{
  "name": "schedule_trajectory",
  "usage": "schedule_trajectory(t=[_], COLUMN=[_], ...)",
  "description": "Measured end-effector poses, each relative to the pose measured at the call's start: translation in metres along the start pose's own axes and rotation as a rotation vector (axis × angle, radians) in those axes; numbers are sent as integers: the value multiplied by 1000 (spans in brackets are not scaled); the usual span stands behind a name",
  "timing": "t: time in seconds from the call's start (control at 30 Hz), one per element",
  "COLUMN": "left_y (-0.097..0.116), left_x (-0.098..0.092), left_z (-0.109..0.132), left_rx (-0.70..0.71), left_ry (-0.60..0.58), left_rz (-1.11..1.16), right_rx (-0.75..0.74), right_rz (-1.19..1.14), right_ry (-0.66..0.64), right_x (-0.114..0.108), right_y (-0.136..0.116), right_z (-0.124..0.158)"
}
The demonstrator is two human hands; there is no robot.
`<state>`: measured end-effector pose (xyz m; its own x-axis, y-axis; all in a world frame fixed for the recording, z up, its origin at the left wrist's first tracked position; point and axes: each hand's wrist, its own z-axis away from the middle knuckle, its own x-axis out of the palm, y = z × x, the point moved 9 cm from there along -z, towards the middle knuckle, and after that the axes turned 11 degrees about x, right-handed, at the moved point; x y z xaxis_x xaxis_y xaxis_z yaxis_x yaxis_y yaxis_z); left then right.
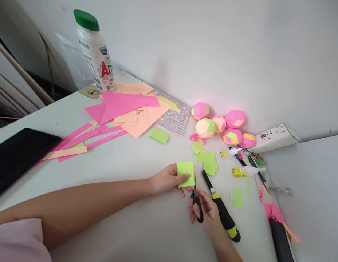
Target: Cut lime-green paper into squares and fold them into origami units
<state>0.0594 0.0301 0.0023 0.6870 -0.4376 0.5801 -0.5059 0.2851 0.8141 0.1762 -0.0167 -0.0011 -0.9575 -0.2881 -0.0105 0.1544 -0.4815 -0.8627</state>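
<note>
Pinched between the thumb and fingers of my left hand (169, 179) is a square of lime-green paper (185, 171). My right hand (208, 213) grips black-handled scissors (196, 207), whose blades stand along the paper's right edge. Whether the blades touch the paper I cannot tell. Just right of the scissors lies a black and yellow utility knife (222, 209). Beyond my hands several small green paper pieces (209, 162) lie in a loose pile, and another green piece (238, 197) rests further right.
Several pink, peach and green paper balls (205, 127) sit against the wall. Two glue bottles (240, 171) lie at right, near a white box (275, 137). Pink sheets (120, 103), paper strips (76, 142), a white bottle (96, 58) and a black tablet (24, 156) are at left.
</note>
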Motion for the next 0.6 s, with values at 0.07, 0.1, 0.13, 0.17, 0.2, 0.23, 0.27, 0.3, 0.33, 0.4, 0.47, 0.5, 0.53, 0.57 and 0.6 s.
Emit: schedule_trajectory(t=[0.07,0.1,0.13,0.17,0.2,0.23,0.27,0.3,0.33,0.4,0.47,0.5,0.53,0.57,0.6], left_y=[0,0,0,0,0,0,-1,-1,-1,-1,-1,-1,-1,-1,-1], left_x=[-1,-1,-1,-2,-2,-2,-2,-2,-1,-1,-1,-1,-2,-2,-2], left_z=[0,0,0,0,0,0,0,-1,-1,-1,-1,-1,-1,-1,-1], left_rx=[2,4,7,8,9,10,10,9,9,9,8,8,7,8,7], left_ry=[-4,-2,2,4,7,10,13,12,9,4,1,2,3,4,3], left_rz=[-13,-14,-14,-12,-10,-9,-7,-4,-2,2,6,7,8,9,10], right_rx=[-5,-7,-9,-9,-5,-2,1,2,2,-2,-6,-7,-9,-10,-11], right_rz=[-2,-3,-5,-7,-8,-8,-7,-5,-3,0,2,2,2,4,6], right_ry=[-7,-12,-18,-21,-23,-25,-26,-27,-30,-35,-32,-28,-25,-23,-23], right_x=[0,0,1,1,1,1,1,1,1,1,0,0,0,0,0], right_y=[-1,-1,-1,-1,-1,-1,0,0,0,1,1,1,0,0,0], right_z=[0,0,1,1,1,1,1,1,1,1,0,0,0,0,0])
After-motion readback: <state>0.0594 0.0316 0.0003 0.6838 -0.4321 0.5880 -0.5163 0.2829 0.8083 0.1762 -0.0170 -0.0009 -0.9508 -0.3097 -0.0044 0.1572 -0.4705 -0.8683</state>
